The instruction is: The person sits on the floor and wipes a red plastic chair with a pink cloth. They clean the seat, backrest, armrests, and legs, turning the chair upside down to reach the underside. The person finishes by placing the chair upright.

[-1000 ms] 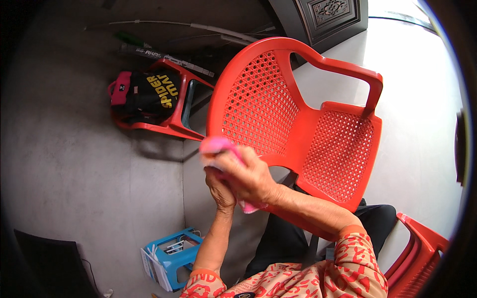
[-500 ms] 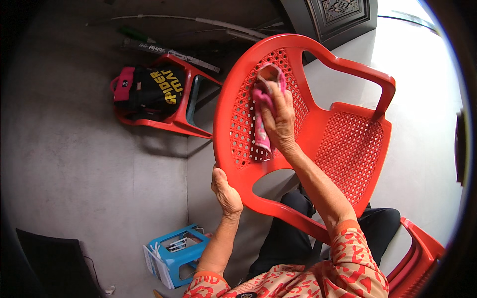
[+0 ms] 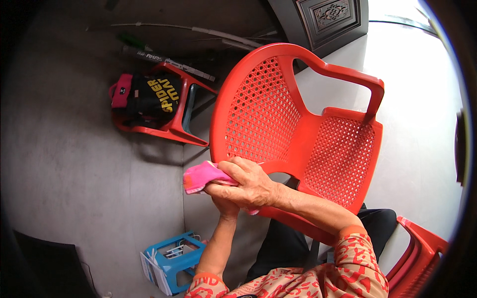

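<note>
Near red chair (image 3: 303, 134) | right hand (image 3: 252, 185): grip clamped on pink cloth (image 3: 202, 177) | left hand (image 3: 226, 206) beneath: can't tell grip

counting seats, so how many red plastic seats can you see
3: a large armchair at centre, a seat under the black bag at upper left, and a chair cut off at lower right. More may be hidden there, possibly in a stack.

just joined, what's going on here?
A person grips a pink cloth in the right hand, by the near side of a red armchair. The left hand is just beneath, mostly hidden, so its hold is unclear. Beyond, a black bag rests on another red chair; a blue stool stands to the left.
</note>
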Demonstrator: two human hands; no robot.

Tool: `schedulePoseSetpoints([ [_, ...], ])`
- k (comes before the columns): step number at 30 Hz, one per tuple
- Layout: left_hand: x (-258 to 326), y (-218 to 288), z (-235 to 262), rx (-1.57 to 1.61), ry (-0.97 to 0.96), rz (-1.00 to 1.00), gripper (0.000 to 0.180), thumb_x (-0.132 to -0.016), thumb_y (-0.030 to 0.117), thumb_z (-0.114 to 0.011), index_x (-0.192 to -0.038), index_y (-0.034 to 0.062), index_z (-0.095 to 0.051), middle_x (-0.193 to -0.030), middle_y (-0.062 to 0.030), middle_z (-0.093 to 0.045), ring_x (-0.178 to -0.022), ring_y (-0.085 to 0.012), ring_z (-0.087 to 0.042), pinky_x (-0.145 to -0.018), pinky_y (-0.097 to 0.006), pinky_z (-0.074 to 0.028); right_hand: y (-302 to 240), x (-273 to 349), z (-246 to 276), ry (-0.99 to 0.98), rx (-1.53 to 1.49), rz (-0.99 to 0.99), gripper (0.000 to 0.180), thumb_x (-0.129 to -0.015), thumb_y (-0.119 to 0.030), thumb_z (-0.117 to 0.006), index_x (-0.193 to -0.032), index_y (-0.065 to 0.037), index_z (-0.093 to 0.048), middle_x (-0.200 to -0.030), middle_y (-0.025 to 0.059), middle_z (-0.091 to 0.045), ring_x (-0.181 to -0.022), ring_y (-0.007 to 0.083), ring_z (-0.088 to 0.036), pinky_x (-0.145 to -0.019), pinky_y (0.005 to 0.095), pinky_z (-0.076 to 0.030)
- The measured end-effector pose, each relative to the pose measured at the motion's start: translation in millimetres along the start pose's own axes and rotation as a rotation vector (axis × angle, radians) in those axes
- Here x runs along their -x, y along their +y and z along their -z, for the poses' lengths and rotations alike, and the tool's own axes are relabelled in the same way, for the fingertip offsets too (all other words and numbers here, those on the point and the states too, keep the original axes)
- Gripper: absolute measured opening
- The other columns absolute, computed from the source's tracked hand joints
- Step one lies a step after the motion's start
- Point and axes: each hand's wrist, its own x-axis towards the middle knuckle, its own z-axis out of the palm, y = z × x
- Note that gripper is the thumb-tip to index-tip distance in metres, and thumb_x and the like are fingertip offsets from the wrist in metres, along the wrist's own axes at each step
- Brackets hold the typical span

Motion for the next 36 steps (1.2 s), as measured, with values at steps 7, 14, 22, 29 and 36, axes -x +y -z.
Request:
schedulePoseSetpoints([
  [7, -25.8, 48.9, 11.2, 1.011, 0.026, 0.449, 0.051, -0.1, 0.041, -0.043, -0.134, 0.0022, -0.043, -0.132, -0.0084, -0.046, -0.121, -0.0204, -0.045, -0.1, -0.036, -0.039, 42.7, -41.0, -1.4, 0.048, 0.032, -0.125, 0.035, -0.075, -0.017, -0.063, -0.11, -0.022, -0.059, -0.095, 0.0103, -0.052, -0.075, 0.0275, -0.053, -0.06, 0.0366, -0.048],
  [14, -24.2, 55.6, 18.8, 0.805, 0.042, 0.475, 0.046, -0.098, 0.035, -0.049, -0.124, -0.0029, -0.053, -0.116, -0.008, -0.058, -0.104, -0.0167, -0.053, -0.092, -0.031, -0.043, 123.1, -41.9, 6.6, 0.443, 0.341, -0.462, 0.042, -0.078, -0.008, -0.065, -0.117, -0.02, -0.057, -0.101, 0.0146, -0.054, -0.092, 0.0335, -0.058, -0.068, 0.0425, -0.054],
  [22, -26.6, 54.3, 17.2, 0.767, 0.031, 0.457, 0.042, -0.1, 0.03, -0.045, -0.122, -0.0042, -0.054, -0.114, -0.0081, -0.059, -0.103, -0.0152, -0.053, -0.091, -0.03, -0.042, 147.4, 3.5, 21.0, 0.501, 0.254, -0.735, 0.049, -0.084, -0.008, -0.063, -0.13, -0.016, -0.05, -0.108, 0.0184, -0.05, -0.094, 0.0355, -0.055, -0.079, 0.0421, -0.048],
  [29, -30.4, 55.0, 14.8, 0.755, 0.02, 0.428, 0.039, -0.101, 0.03, -0.041, -0.119, -0.0021, -0.055, -0.114, -0.0089, -0.057, -0.103, -0.0184, -0.053, -0.092, -0.032, -0.042, 68.1, 16.0, 2.1, 0.229, -0.007, -0.614, 0.05, -0.074, -0.005, -0.066, -0.122, -0.013, -0.052, -0.1, 0.0186, -0.048, -0.09, 0.0384, -0.054, -0.073, 0.0441, -0.049],
  [36, -29.6, 54.7, 14.0, 0.861, 0.061, 0.451, 0.042, -0.099, 0.032, -0.048, -0.123, -0.0019, -0.053, -0.115, -0.0093, -0.058, -0.101, -0.0174, -0.055, -0.088, -0.031, -0.046, 25.5, 17.2, 11.9, 0.002, 0.088, -0.329, 0.036, -0.073, -0.016, -0.074, -0.107, -0.01, -0.065, -0.124, 0.0154, -0.049, -0.091, 0.0334, -0.057, -0.071, 0.0392, -0.053],
])
